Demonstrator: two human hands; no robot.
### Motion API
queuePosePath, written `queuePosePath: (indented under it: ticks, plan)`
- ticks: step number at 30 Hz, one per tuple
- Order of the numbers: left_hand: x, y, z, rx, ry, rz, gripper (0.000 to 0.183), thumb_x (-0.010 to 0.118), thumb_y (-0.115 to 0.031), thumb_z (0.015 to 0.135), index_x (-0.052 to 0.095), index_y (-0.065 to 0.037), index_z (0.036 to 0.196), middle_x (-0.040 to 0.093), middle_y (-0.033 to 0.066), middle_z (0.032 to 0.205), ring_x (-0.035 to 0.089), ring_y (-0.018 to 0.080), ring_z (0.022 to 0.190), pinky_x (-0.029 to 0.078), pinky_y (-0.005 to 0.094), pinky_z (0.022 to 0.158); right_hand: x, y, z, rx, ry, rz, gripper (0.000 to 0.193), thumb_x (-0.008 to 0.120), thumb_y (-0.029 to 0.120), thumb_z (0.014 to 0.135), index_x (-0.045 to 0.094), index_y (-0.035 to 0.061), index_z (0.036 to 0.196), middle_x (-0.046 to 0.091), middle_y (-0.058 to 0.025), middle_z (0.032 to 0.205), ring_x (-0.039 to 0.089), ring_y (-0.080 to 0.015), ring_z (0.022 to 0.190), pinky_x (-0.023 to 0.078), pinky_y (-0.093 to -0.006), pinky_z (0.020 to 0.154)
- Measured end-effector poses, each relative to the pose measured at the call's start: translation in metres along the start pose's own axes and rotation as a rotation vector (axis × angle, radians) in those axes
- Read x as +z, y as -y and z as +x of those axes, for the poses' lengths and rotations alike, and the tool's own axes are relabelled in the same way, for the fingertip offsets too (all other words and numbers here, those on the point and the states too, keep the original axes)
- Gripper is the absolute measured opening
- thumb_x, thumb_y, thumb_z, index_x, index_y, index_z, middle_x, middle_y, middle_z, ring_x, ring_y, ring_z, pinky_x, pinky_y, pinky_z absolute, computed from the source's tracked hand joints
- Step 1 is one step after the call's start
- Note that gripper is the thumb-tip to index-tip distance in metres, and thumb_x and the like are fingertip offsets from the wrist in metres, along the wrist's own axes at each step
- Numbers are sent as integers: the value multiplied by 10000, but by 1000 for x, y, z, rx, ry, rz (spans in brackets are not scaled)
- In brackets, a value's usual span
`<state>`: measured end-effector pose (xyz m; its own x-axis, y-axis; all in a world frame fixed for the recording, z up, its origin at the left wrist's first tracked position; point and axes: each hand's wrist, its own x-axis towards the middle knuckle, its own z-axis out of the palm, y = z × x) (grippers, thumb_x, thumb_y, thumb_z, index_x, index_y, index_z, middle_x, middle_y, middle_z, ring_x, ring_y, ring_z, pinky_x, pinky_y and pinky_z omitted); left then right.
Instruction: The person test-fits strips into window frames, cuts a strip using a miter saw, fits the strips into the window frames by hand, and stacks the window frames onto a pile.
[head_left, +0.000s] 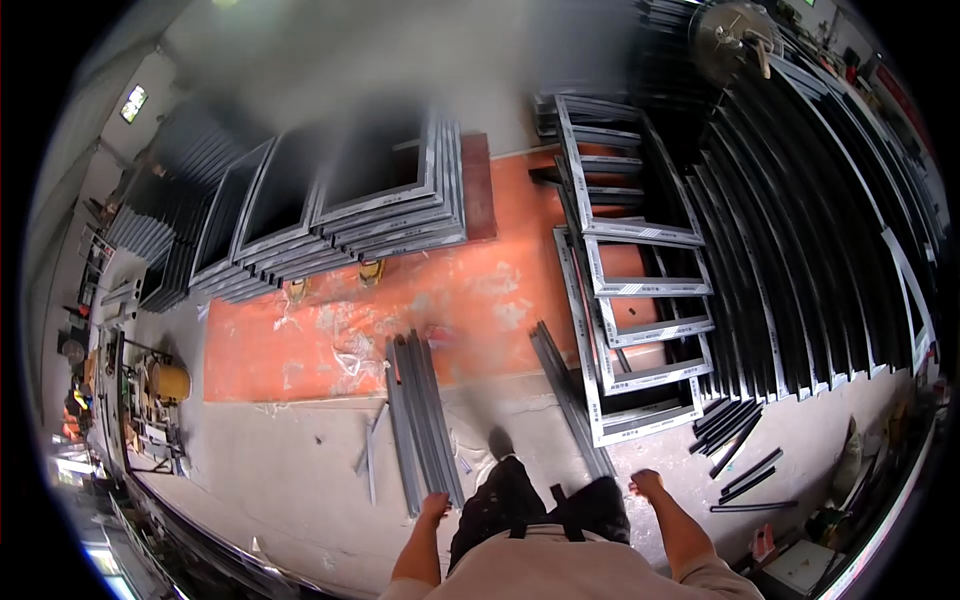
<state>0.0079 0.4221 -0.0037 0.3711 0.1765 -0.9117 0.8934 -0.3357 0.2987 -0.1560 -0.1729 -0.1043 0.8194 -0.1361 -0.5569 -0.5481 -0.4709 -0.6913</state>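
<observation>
My left hand (pixel 436 506) hangs low, its fingers loosely curled with nothing seen in them. It appears just beside the near ends of a bundle of long grey profiles (pixel 420 420) lying on the floor; whether it touches them I cannot tell. Off to the right, my right hand (pixel 646 483) is also loosely curled, and no object shows in it. Closest to that hand is another small group of long grey profiles (pixel 566 395), running away from me along the floor. Beyond them, several grey window frames (pixel 652 328) lean in an overlapping row.
Stacked rectangular frames (pixel 380 210) stand far left on a worn orange floor area (pixel 480 290). At right, many dark frames (pixel 790 250) are packed upright. Short dark profile pieces (pixel 728 428) lie on the floor before them. A workbench (pixel 125 400) lines the left side.
</observation>
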Motion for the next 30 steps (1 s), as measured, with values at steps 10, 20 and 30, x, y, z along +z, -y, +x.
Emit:
queuePosePath:
  ticks: [10, 20, 30]
  plan:
    - [-105, -151, 88, 185, -178, -160, 260, 567, -312, 885, 590, -77, 994, 640, 47, 834, 619, 171, 710, 489, 355, 624, 14, 235, 67, 332, 3, 307, 241, 599, 241, 841, 687, 26, 904, 700, -90, 780, 671, -158, 672, 526, -297, 607]
    - [-86, -303, 50, 209, -143, -120, 326, 585, -302, 861, 609, -34, 1045, 669, 78, 827, 620, 157, 649, 465, 297, 538, -57, 281, 192, 253, -70, 205, 218, 614, 243, 848, 670, 32, 834, 678, -64, 718, 629, -139, 599, 501, -289, 538]
    - [-14, -359, 149, 297, -131, 278, 391, 587, -386, 841, 681, -60, 1035, 692, 127, 860, 661, 252, 744, 518, 361, 654, -144, 422, 388, -167, -204, -108, 293, 521, 342, 851, 653, 81, 831, 659, -160, 827, 631, -379, 817, 494, -461, 700]
